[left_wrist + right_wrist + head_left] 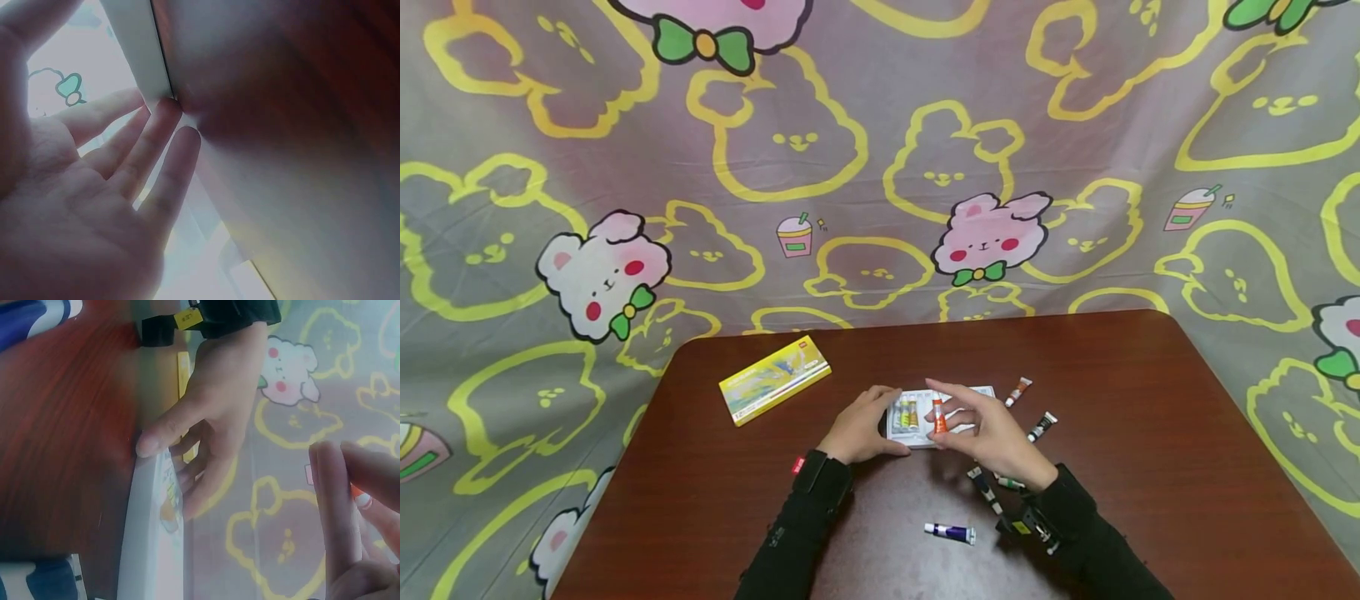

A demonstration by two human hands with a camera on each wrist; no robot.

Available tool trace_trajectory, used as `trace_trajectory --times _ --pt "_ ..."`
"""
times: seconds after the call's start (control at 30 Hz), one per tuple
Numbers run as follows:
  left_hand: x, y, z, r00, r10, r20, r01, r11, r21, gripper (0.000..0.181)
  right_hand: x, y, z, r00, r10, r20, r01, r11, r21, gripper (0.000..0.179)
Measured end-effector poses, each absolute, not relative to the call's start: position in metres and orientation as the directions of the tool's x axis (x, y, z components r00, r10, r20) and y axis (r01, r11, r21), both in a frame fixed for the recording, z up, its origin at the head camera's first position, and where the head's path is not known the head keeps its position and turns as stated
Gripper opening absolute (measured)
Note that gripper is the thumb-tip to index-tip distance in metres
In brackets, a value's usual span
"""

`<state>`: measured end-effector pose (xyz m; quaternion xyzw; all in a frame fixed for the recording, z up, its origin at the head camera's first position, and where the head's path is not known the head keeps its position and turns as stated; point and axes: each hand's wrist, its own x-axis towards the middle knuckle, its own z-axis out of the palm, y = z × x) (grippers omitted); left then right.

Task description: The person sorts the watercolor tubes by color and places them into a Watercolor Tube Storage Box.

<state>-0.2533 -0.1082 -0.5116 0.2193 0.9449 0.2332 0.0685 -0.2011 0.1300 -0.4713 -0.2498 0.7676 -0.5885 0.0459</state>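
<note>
My left hand [857, 425] holds the left end of a white plastic tray [926, 417], thumb at the near edge and fingers at the far side. In the left wrist view its fingertips meet the tray's pale side wall [134, 44]. Several yellowish paint tubes [908, 414] lie side by side in the tray's left part. Over the tray, my right hand [992, 429] pinches an orange-red paint tube [939, 414] between thumb and fingers. From the right wrist, that tube is mostly hidden behind the fingers [334, 506]. The right hand covers part of the tray's right side.
Loose tubes lie on the brown table: an orange-red one [1018, 392], a black one [1042, 427], a dark one [985, 490], a green one [1009, 482] partly under the right wrist, and a purple one [950, 533] in front. A yellow paint box [775, 380] lies back left.
</note>
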Motion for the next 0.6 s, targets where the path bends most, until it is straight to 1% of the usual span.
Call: trace_trajectory --times 0.1,0.33,0.47,0.6 --pt "-0.253 -0.108 -0.512 -0.895 0.445 -0.028 0.381 0.797 0.468 0.099 -0.202 0.13 -0.471 -0.88 -0.415 0.231 -0.343 0.22 -0.913 0.07" --pt "-0.253 -0.108 -0.51 -0.896 0.442 -0.037 0.375 0.799 0.469 0.099 -0.207 0.134 -0.475 -0.893 -0.364 0.265 -0.399 0.368 -0.84 0.068" --pt "-0.252 -0.107 -0.509 -0.894 0.446 -0.036 0.38 0.799 0.466 0.099 -0.211 0.137 -0.477 -0.897 -0.336 0.287 -0.41 0.389 -0.825 0.066" --pt "-0.252 -0.108 -0.51 -0.892 0.45 -0.036 0.385 0.801 0.459 0.099 -0.218 0.134 -0.483 -0.914 -0.321 0.247 -0.367 0.396 -0.842 0.062"
